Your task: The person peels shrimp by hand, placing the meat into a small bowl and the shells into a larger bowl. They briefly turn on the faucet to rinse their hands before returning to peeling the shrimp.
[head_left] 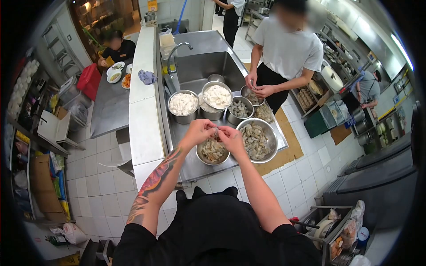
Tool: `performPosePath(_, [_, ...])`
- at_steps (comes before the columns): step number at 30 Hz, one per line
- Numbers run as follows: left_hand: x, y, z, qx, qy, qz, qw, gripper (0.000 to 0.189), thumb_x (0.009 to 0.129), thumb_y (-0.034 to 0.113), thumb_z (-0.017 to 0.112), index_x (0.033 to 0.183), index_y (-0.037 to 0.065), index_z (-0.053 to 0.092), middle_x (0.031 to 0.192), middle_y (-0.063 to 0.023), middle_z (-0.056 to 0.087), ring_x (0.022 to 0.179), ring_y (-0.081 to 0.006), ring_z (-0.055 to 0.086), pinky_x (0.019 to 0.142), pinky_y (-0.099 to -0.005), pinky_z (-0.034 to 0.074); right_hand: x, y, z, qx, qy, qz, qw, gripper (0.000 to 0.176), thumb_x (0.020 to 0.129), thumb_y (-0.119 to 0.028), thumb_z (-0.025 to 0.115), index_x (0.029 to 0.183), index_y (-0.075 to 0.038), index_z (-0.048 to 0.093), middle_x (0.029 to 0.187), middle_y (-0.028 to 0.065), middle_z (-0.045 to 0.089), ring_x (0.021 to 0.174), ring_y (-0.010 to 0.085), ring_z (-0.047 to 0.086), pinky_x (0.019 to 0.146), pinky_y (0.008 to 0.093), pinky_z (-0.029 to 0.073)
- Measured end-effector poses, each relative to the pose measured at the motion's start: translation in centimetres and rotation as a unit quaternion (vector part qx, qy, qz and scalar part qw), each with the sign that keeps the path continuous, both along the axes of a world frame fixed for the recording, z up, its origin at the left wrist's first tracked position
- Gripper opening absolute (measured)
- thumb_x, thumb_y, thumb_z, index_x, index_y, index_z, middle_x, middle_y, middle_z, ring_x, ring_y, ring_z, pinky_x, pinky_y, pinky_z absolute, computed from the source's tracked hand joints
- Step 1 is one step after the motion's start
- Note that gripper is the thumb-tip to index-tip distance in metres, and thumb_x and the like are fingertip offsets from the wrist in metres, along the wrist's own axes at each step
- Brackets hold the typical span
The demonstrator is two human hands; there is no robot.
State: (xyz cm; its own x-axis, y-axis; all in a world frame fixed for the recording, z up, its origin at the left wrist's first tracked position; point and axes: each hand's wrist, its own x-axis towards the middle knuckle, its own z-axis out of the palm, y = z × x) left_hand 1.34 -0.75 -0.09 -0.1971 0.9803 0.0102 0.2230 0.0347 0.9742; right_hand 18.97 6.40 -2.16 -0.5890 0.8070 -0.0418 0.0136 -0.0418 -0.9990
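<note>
Steel bowl (213,164) of shrimp (212,152) just below left hand (200,132) and right hand (231,138); fingertips pinched together, apparently on one shrimp. Likely shelling; next pull seems to need steady hold.

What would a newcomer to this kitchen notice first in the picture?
Probably the tattooed left forearm, left of centre, and the left hand, fingertip to fingertip with the right hand above a metal bowl near the steel counter's front edge. Just right, a wider bowl heaped with grey shrimps stands out. Beyond it stands a person in a white T-shirt.
</note>
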Motion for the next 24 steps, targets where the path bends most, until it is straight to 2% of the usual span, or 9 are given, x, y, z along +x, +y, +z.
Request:
performPosePath(2, [0.5,-0.1,0.1,0.017,0.028,0.02,0.999,0.02,0.088,0.008,0.07,0.102,-0.006,0.07,0.084,-0.0118,0.075,0.074,-0.0136,0.072,0.069,-0.029,0.058,-0.1,-0.3,0.2,0.241,-0.104,-0.005,0.965,0.025,0.095,-0.011,0.062,0.113,0.004,0.069,0.086,0.0107,0.075,0.075,0.0156,0.071,0.068,0.0278,0.057])
performPosePath(7, [0.6,-0.2,-0.6,0.034,0.061,0.019,0.997,0.02,0.088,0.009,0.069,0.101,-0.006,0.071,0.085,-0.0119,0.075,0.075,-0.0136,0.072,0.068,-0.0287,0.057,-0.4,-0.9,0.8,0.319,-0.163,-0.011,0.934,0.024,0.092,-0.007,0.061,0.112,0.004,0.07,0.082,0.0104,0.075,0.074,0.0134,0.07,0.067,0.0279,0.056])
performPosePath(10, [0.7,-0.3,0.4,0.025,0.045,0.008,0.999,0.02,0.089,0.009,0.068,0.103,-0.005,0.071,0.083,-0.0105,0.075,0.074,-0.0125,0.07,0.068,-0.0281,0.055,-0.4,-0.2,-1.4,0.169,-0.095,-0.024,0.981,0.024,0.094,-0.006,0.059,0.113,0.006,0.069,0.084,0.0096,0.074,0.073,0.0141,0.07,0.066,0.0274,0.057])
performPosePath(12, [0.6,-0.1,0.2,0.014,0.016,0.004,1.0,0.02,0.09,0.008,0.068,0.104,-0.005,0.071,0.082,-0.0098,0.074,0.073,-0.0119,0.069,0.068,-0.0277,0.055,0.3,-0.1,-1.0,-0.101,0.069,0.011,0.992,0.024,0.095,-0.006,0.058,0.114,0.007,0.067,0.088,0.0093,0.073,0.073,0.0135,0.07,0.066,0.0269,0.058])
performPosePath(16, [0.6,-0.1,0.0,0.026,0.009,-0.004,1.0,0.02,0.09,0.009,0.07,0.105,-0.005,0.071,0.082,-0.0092,0.074,0.073,-0.0115,0.068,0.069,-0.0279,0.055,0.6,-0.1,-0.8,-0.104,0.078,0.003,0.991,0.022,0.096,-0.008,0.059,0.111,0.007,0.066,0.093,0.0067,0.073,0.077,0.0147,0.072,0.068,0.027,0.057])
performPosePath(18, [0.8,-0.4,0.4,0.018,0.034,-0.002,0.999,0.02,0.089,0.009,0.07,0.104,-0.004,0.071,0.082,-0.0102,0.074,0.072,-0.0124,0.069,0.069,-0.0281,0.055,0.4,-0.7,0.1,0.083,-0.017,0.0,0.996,0.02,0.094,-0.008,0.06,0.105,0.007,0.068,0.086,0.0073,0.073,0.077,0.0146,0.072,0.067,0.0281,0.057])
performPosePath(19, [0.9,-0.4,0.6,0.018,0.063,-0.001,0.998,0.019,0.09,0.007,0.07,0.105,-0.005,0.071,0.085,-0.0098,0.074,0.075,-0.0118,0.069,0.07,-0.0277,0.056,0.4,-1.0,1.1,0.082,-0.018,-0.002,0.996,0.02,0.094,-0.008,0.06,0.105,0.007,0.068,0.086,0.0073,0.073,0.077,0.0146,0.072,0.067,0.0281,0.057])
performPosePath(21, [1.2,-0.5,1.1,0.018,0.09,-0.004,0.996,0.018,0.09,0.005,0.069,0.105,-0.006,0.071,0.087,-0.0094,0.075,0.078,-0.0111,0.07,0.071,-0.0272,0.057,0.5,-1.4,2.6,0.328,-0.156,-0.001,0.932,0.019,0.091,-0.006,0.061,0.102,0.006,0.07,0.079,0.0071,0.072,0.075,0.0133,0.071,0.067,0.0272,0.056])
performPosePath(24, [1.5,-1.0,2.1,0.041,0.155,-0.011,0.987,0.018,0.09,0.004,0.069,0.105,-0.005,0.071,0.085,-0.0098,0.075,0.079,-0.0114,0.07,0.071,-0.0269,0.057,0.4,-1.3,2.1,0.33,-0.146,-0.045,0.932,0.017,0.089,-0.005,0.062,0.096,0.006,0.072,0.073,0.0071,0.071,0.072,0.012,0.069,0.064,0.0274,0.055])
